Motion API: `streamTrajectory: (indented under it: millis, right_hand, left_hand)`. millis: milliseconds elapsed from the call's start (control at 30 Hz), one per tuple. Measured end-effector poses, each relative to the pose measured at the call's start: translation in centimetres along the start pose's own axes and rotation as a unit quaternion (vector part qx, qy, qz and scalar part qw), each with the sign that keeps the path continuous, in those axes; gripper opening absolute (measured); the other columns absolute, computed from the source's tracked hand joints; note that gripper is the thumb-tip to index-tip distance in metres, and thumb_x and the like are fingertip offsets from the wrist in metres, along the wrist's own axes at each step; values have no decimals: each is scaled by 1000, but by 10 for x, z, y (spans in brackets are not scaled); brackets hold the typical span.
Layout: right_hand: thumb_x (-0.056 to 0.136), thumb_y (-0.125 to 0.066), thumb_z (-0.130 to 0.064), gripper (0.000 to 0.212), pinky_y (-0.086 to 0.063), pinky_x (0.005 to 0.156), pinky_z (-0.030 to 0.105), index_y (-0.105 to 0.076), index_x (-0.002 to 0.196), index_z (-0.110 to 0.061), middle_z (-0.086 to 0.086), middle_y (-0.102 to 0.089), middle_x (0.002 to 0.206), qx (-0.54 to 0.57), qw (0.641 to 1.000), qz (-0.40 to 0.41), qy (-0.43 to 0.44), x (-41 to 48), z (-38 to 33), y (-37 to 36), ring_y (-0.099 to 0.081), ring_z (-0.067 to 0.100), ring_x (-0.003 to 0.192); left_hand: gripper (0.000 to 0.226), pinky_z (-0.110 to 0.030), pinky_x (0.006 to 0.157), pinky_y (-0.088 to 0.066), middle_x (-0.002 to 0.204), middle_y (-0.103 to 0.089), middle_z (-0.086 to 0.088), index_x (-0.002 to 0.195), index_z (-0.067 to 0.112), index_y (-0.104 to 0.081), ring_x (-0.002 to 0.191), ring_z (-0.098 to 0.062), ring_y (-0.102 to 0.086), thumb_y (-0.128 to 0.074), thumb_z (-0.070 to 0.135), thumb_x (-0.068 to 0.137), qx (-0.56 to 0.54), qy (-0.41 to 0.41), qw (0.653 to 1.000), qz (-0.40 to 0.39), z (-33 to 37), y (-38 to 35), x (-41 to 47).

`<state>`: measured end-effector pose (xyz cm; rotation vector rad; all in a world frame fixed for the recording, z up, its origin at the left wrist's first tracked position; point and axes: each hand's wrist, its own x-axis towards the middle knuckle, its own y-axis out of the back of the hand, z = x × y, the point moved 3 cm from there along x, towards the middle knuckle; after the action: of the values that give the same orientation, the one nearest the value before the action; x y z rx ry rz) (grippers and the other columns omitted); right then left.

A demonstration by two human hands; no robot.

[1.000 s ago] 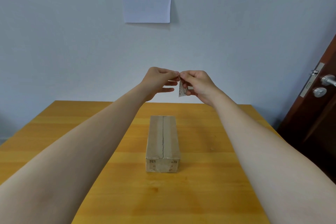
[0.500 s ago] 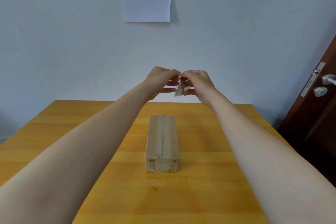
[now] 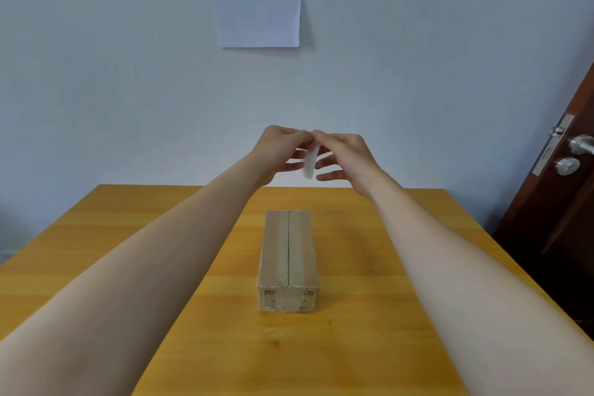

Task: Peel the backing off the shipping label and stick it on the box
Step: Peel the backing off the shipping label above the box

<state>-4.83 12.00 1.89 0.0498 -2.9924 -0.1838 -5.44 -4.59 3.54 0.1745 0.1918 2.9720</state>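
Note:
A long, narrow cardboard box lies lengthwise in the middle of the wooden table, its top seam taped. Above the table's far edge, both arms are stretched out. My left hand and my right hand meet at their fingertips and pinch the top edge of a small white shipping label. The label hangs down edge-on between them, blurred. The lower fingers of both hands are spread apart. Whether the backing has separated I cannot tell.
A white paper sheet with a black character is stuck on the pale wall behind the table. A dark brown door with a metal handle stands at the right, beside the table's right edge.
The camera has tilted slightly, so the hands sit a little lower in view. The label has turned more edge-on and hangs lower between the fingertips, and the lower fingers have spread.

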Motion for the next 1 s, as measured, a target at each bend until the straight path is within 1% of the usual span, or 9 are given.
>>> streamTrajectory:
  millis: [133,200,300,433,500,633,800,900,1000]
  right_hand:
    - [97,-73,-39,31,-68,75,46,-81,104,-10,6,-79,96,-8,1000,6,-16,3,-4,3,-73,24,78]
    - [97,-74,-34,28,-68,73,45,-80,104,-8,6,-78,91,-8,1000,3,-22,4,-5,3,-72,24,75]
    - [97,-75,-31,26,-66,68,41,-80,104,-6,8,-78,90,7,1000,11,-17,5,-5,3,-73,24,73]
    - [96,-75,-28,21,-66,67,39,-81,99,-8,6,-77,83,13,1000,28,-3,9,-6,3,-72,22,71]
    - [97,-75,-26,20,-65,67,38,-81,98,-7,7,-76,81,18,999,32,3,10,-5,2,-72,22,72]
    - [99,-73,-16,18,-65,67,37,-78,104,0,11,-72,79,47,998,28,5,10,-5,-1,-68,21,65]
    - [95,-78,-17,18,-68,74,44,-75,98,0,13,-72,82,56,998,43,-2,9,-1,0,-69,22,64]
    - [94,-79,-19,20,-68,73,45,-75,98,1,13,-72,84,53,997,61,-9,9,1,5,-70,22,65]
    - [95,-78,-19,19,-68,75,46,-74,99,0,14,-72,86,54,996,73,-11,8,2,8,-70,24,67]
  left_hand:
    - [21,-27,71,-61,88,-77,0,98,6,-81,82,-14,-72,-67,23,96,-3,3,1000,20,1,2,1]
    - [17,-31,77,-61,86,-76,1,94,11,-79,82,-14,-72,-67,23,97,-9,7,1000,28,1,3,0]
    - [15,-37,85,-62,92,-78,1,95,16,-78,86,-17,-74,-68,27,98,-13,11,999,41,1,4,1]
    - [29,-38,84,-63,102,-80,3,103,17,-79,92,-20,-76,-69,44,96,-25,33,998,39,1,3,-1]
    - [35,-37,83,-63,107,-80,3,108,17,-79,93,-18,-76,-72,48,94,-14,32,999,37,1,2,-3]
    - [24,-34,81,-63,106,-80,2,109,18,-80,90,-16,-76,-75,36,94,-3,24,998,51,0,2,-3]
    - [20,-30,73,-62,105,-79,-1,109,15,-78,81,-15,-75,-71,29,97,-6,26,996,86,-6,6,1]
    - [20,-31,74,-63,104,-79,0,112,14,-77,82,-16,-75,-68,27,100,-18,29,995,96,-8,8,1]
    - [15,-34,78,-63,101,-79,3,107,17,-74,83,-16,-75,-65,26,102,-30,33,994,99,-9,8,0]
